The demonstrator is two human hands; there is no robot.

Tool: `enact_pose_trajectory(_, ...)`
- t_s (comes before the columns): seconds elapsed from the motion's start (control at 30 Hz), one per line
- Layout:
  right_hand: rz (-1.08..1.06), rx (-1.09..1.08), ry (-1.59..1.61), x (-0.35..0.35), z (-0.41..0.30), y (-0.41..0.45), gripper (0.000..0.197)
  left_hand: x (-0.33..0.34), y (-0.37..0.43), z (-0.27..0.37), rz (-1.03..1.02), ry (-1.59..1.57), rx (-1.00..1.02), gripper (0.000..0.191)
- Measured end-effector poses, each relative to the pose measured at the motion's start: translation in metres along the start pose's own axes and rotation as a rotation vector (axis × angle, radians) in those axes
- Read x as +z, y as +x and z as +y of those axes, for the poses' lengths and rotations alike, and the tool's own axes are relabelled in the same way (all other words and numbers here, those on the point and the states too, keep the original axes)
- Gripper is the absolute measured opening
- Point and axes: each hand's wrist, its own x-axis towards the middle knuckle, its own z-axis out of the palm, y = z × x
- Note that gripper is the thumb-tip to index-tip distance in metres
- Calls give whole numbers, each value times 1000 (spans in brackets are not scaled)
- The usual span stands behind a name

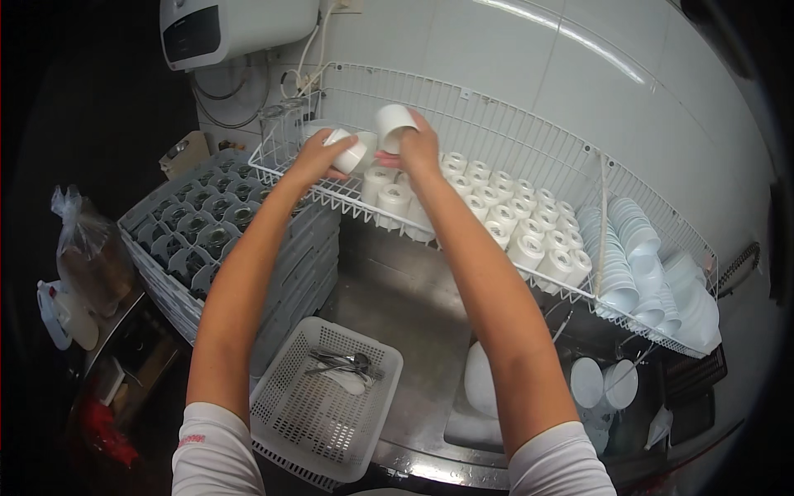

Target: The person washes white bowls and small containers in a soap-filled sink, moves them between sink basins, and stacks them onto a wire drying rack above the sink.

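My left hand (319, 155) grips a small white cup (345, 153), tilted, above the left part of a white wire dish rack (527, 127). Close on its right, my right hand (417, 144) holds a larger white cup (392, 124), also tipped, with fingers at its mouth. Another white rounded piece (367, 149) shows between the two hands; what supports it is unclear. Below and to the right, rows of upside-down white cups (503, 217) fill the rack's middle, their bases bearing small printed marks. My right forearm hides some of them.
Stacked grey glass racks (310, 260) hold upturned glasses on the left. A perforated white basket (298, 397) with cutlery (347, 363) stands on the steel counter (415, 335). White bowls (611, 273) are stacked at the rack's right end. Clear glasses (282, 127) stand at its left end, below a water heater (239, 31).
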Motion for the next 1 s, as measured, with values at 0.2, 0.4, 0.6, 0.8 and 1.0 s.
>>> enact_pose_trajectory(0.2, -117, 112, 432, -49, -6, 0, 59, -14, 10, -24, -99, 867, 163, 65)
enact_pose_trajectory(0.4, -299, 189, 505, -30, 0, -10, 45, -29, 25, -26, -348, 1038, 69, 64)
enact_pose_trajectory(0.6, 92, -253, -473, 19, 48, -7, 45, -47, 43, -13, -435, 1155, -58, 68)
enact_pose_trajectory(0.8, -60, -618, -917, 29, 70, -31, 53, -75, 56, -32, -396, 1001, -6, 61)
enact_pose_trajectory(1.0, -131, -685, -1205, 15, 77, -15, 48, -29, 94, -41, -17, 846, 279, 49)
